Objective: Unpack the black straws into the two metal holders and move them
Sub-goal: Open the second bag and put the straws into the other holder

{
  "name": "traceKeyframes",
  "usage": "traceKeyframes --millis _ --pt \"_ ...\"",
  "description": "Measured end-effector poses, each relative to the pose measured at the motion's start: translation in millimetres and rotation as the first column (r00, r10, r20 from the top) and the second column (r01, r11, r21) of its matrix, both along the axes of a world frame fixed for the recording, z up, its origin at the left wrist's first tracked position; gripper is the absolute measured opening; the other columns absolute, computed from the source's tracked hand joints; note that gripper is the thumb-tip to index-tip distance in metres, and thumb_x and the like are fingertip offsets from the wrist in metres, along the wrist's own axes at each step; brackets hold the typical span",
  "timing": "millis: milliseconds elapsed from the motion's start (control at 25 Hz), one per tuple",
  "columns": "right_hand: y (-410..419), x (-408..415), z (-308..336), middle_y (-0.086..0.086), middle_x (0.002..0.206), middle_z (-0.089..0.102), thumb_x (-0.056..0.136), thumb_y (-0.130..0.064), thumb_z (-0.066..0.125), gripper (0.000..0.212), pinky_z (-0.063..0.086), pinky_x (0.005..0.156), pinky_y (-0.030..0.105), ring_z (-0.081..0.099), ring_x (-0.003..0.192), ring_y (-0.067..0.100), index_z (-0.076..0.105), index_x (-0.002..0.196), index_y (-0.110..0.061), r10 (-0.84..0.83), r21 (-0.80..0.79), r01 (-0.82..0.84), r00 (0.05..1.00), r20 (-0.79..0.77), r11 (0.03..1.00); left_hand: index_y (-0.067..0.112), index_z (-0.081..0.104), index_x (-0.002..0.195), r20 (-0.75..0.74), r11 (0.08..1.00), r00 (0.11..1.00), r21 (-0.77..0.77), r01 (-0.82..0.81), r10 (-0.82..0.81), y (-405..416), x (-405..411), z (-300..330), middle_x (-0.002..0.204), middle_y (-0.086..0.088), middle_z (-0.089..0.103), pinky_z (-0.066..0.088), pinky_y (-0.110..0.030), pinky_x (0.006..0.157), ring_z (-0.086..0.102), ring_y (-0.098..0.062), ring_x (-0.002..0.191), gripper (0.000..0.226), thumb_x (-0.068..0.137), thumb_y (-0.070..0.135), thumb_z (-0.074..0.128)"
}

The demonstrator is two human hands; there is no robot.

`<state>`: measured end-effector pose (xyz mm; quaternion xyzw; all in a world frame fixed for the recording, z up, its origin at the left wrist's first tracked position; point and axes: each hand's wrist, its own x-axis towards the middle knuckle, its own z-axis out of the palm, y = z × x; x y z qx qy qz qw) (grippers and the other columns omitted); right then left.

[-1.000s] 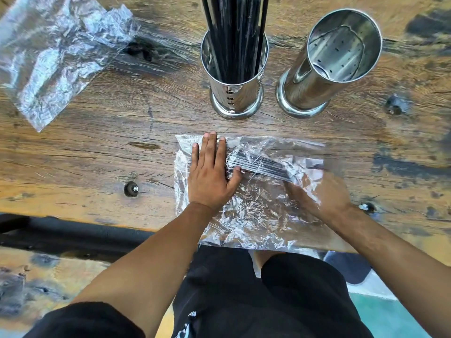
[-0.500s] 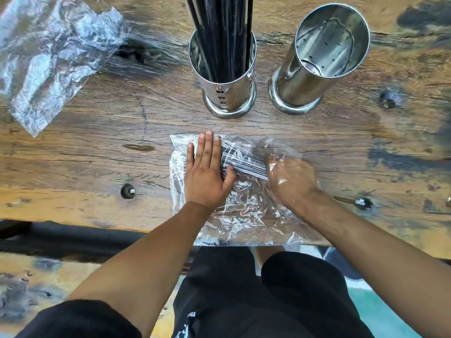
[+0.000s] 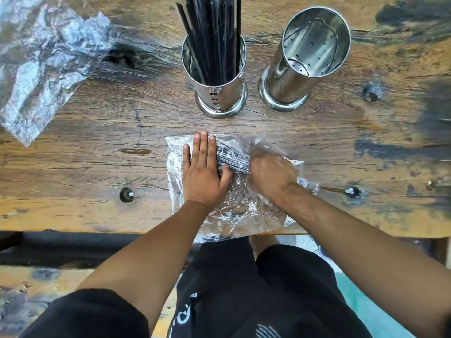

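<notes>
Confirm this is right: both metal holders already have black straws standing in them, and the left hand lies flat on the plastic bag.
Not quite. In the head view only the left holder has black straws; the right holder is empty. The left hand does lie flat on the plastic bag.

Person, head-cam view: both forearms bare, no watch, rings or bands seen on left hand (image 3: pixel 203 174) or right hand (image 3: pixel 271 176). Black short sleeve (image 3: pixel 85 313) at near left covers the upper arm. Black shorts (image 3: pixel 256 289), two legs showing, pale printed lettering on left leg, pale stripe marks near the bottom edge. Print too blurred to read.
</notes>
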<state>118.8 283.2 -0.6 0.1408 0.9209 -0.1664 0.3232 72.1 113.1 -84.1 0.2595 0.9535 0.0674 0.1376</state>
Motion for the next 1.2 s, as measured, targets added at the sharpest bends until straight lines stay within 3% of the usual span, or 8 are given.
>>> traceKeyframes --millis 160,280,400,640,800,960,1080,1200 --pt "7.9 11.2 0.0 0.006 0.079 0.062 0.099 -0.009 0.057 0.043 0.055 0.066 0.032 0.061 0.07 0.015 0.049 0.141 -0.008 -0.014 0.06 0.013 1.0 0.011 0.998 0.008 0.025 0.16 0.041 1.0 0.999 -0.009 -0.029 0.03 1.7 -2.2 5.9 0.17 -0.012 0.015 0.008 -0.051 0.128 0.007 -0.024 0.159 0.077 0.095 0.049 0.035" --pt "23.3 29.3 2.5 -0.003 0.071 0.056 0.1 -0.028 0.062 0.022 0.051 0.064 0.033 0.059 0.063 0.013 0.058 0.116 -0.012 -0.057 0.059 0.054 0.996 0.063 0.997 0.011 0.026 0.159 0.095 0.997 0.994 0.043 -0.063 0.058 4.1 -3.8 13.1 0.17 -0.008 0.016 0.004 -0.047 0.129 0.007 -0.022 0.159 0.077 0.095 0.05 0.042" --pt "31.7 46.6 2.5 -0.004 0.068 0.053 0.101 -0.048 0.057 0.032 0.044 0.061 0.029 0.055 0.059 0.011 0.058 0.1 -0.016 -0.102 0.036 0.099 0.99 0.093 0.994 0.011 0.027 0.157 0.154 0.994 0.987 0.089 -0.067 0.053 -0.4 -8.9 19.0 0.169 -0.007 0.017 0.001 -0.046 0.129 0.008 -0.021 0.158 0.074 0.097 0.048 0.049" --pt "41.7 63.1 7.1 0.002 0.101 0.071 0.094 -0.057 0.056 0.041 0.049 0.072 0.031 0.066 0.088 0.024 0.063 0.115 -0.023 -0.315 -0.035 0.322 0.94 0.132 0.946 0.014 0.041 0.13 0.143 0.993 0.984 0.045 -0.111 0.104 -27.6 -25.2 39.9 0.161 -0.02 0.028 0.016 -0.054 0.126 0.025 -0.036 0.151 0.045 0.096 0.037 0.058" --pt "44.8 70.8 16.6 -0.007 0.067 0.06 0.089 -0.057 0.056 0.039 0.051 0.061 0.029 0.065 0.072 0.022 0.068 0.103 -0.022 -0.511 -0.058 0.523 0.848 0.142 0.851 0.009 0.055 0.131 0.185 0.996 0.979 -0.05 -0.076 0.084 -28.7 -37.2 48.4 0.163 -0.015 0.027 0.015 -0.05 0.127 0.024 -0.032 0.153 0.046 0.099 0.041 0.047" --pt "44.3 69.8 41.8 -0.001 0.063 0.063 0.093 -0.057 0.056 0.048 0.052 0.053 0.029 0.063 0.06 0.02 0.069 0.079 -0.014 -0.677 -0.101 0.679 0.734 0.058 0.727 0.011 0.049 0.138 0.242 0.995 0.966 -0.055 -0.078 0.089 -27.7 -37.9 55.3 0.167 -0.01 0.022 0.01 -0.049 0.127 0.016 -0.027 0.156 0.063 0.095 0.048 0.022" --pt "45.7 56.8 59.0 0.007 0.061 0.066 0.095 -0.038 0.061 0.037 0.053 0.052 0.035 0.064 0.057 0.023 0.065 0.073 -0.009 -0.759 -0.299 0.722 0.65 -0.013 0.623 0.009 0.045 0.144 0.309 0.991 0.946 -0.11 -0.072 0.103 -25.7 -43.7 60.0 0.169 -0.01 0.018 0.01 -0.047 0.128 0.013 -0.026 0.157 0.057 0.1 0.042 0.029" --pt "55.3 26.6 82.9 0.0 0.053 0.052 0.095 -0.024 0.064 0.034 0.038 0.046 0.027 0.046 0.046 0.011 0.053 0.064 -0.016 -0.852 -0.515 0.718 0.522 -0.046 0.468 0.011 0.043 0.147 0.338 0.987 0.936 -0.153 -0.051 0.101 -21.7 -50.0 67.7 0.169 -0.008 0.016 0.014 -0.046 0.127 0.016 -0.028 0.156 0.057 0.099 0.042 0.044"
